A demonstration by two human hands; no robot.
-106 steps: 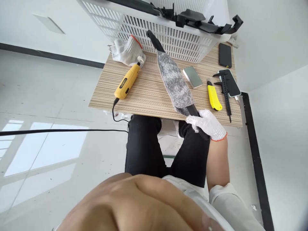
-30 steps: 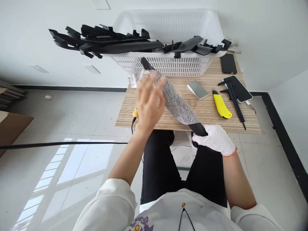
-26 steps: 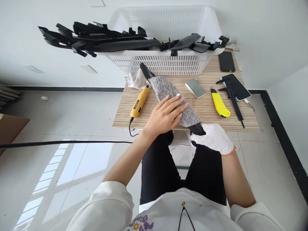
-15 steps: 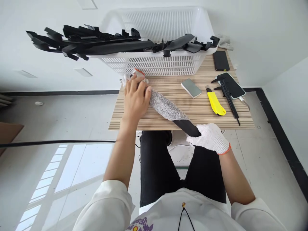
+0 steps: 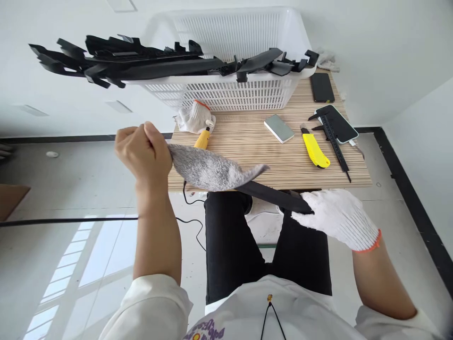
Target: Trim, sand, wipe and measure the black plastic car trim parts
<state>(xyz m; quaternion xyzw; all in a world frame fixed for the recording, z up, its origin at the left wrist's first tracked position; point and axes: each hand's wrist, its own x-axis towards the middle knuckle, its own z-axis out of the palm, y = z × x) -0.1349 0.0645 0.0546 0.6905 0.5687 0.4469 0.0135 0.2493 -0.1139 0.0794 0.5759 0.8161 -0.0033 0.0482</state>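
Note:
My left hand (image 5: 145,153) is bare and closed in a fist around one end of a speckled grey cloth (image 5: 208,170). The cloth's other end flaps loose over a long black plastic strip (image 5: 272,195). My right hand (image 5: 336,215), in a white knitted glove with an orange cuff, grips the near right end of that strip. The strip slants in front of the table edge, above my thighs. Where its far end runs beneath the cloth is hidden.
A white basket (image 5: 226,86) at the back carries several black plastic parts (image 5: 152,68). On the table (image 5: 240,130) lie a crumpled white glove (image 5: 194,117), a yellow-handled tool (image 5: 202,140), a grey box (image 5: 279,128), a yellow utility knife (image 5: 315,150), calipers (image 5: 334,141) and a phone (image 5: 341,123).
My left hand has lifted off the table and swung left, pulling the grey cloth with it. My right hand has shifted right with the black strip. The yellow-handled tool has come into sight.

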